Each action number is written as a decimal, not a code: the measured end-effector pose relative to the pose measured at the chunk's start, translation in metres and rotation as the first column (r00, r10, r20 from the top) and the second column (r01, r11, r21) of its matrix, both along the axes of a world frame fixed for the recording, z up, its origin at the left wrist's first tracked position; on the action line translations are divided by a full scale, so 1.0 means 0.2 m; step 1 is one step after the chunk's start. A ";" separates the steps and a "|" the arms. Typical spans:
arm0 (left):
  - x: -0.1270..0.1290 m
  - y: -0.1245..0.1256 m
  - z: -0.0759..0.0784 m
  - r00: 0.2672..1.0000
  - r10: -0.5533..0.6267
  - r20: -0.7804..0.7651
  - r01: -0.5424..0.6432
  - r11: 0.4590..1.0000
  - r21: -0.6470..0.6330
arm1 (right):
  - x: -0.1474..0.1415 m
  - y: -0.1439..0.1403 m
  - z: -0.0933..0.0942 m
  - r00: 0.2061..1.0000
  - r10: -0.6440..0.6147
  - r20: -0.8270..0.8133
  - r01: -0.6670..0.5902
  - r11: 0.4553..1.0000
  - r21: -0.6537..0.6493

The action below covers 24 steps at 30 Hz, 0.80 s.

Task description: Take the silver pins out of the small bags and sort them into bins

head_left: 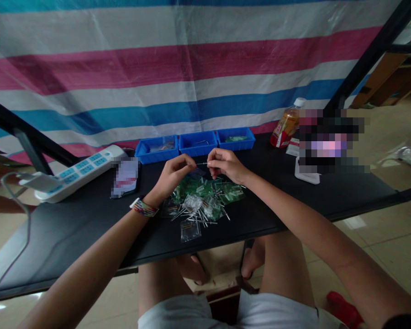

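Observation:
My left hand [176,172] and my right hand [225,164] meet above the black table [71,224], fingertips pinched together on a thin metal pin [202,163] held level between them. Right below lies a heap of small clear bags [205,194] with green parts in them, and loose metal pins [197,214] spread toward the table's front edge. One small bag [190,230] lies apart, nearest me. A woven bracelet [143,207] is on my left wrist.
Three blue bins [195,144] stand in a row at the back. A white power strip [78,171] lies far left, a bottle of amber liquid [287,125] far right. A striped tarp [178,64] hangs behind. My knees are under the table.

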<state>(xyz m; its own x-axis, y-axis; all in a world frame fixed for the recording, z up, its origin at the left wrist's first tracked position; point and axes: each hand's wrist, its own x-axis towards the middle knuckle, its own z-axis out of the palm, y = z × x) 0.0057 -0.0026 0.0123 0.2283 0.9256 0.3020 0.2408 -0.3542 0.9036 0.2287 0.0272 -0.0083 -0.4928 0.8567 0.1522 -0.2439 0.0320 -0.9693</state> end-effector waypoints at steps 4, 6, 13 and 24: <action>0.00 0.01 -0.01 1.000 -0.007 -0.002 0.007 1.000 -0.005 | 0.00 0.01 -0.01 1.000 -0.016 -0.013 0.016 1.000 -0.017; -0.01 0.01 -0.01 1.000 -0.011 0.016 0.011 1.000 -0.004 | -0.01 0.04 -0.01 0.998 -0.062 -0.017 0.062 0.998 -0.020; -0.01 0.01 -0.01 0.998 -0.006 0.059 0.006 1.000 -0.002 | 0.04 0.14 0.00 0.921 -0.385 0.064 0.382 0.922 0.057; 0.00 0.01 -0.04 0.999 -0.021 0.030 0.021 1.000 -0.014 | 0.16 0.11 0.00 0.720 -0.281 0.634 -0.143 0.835 0.532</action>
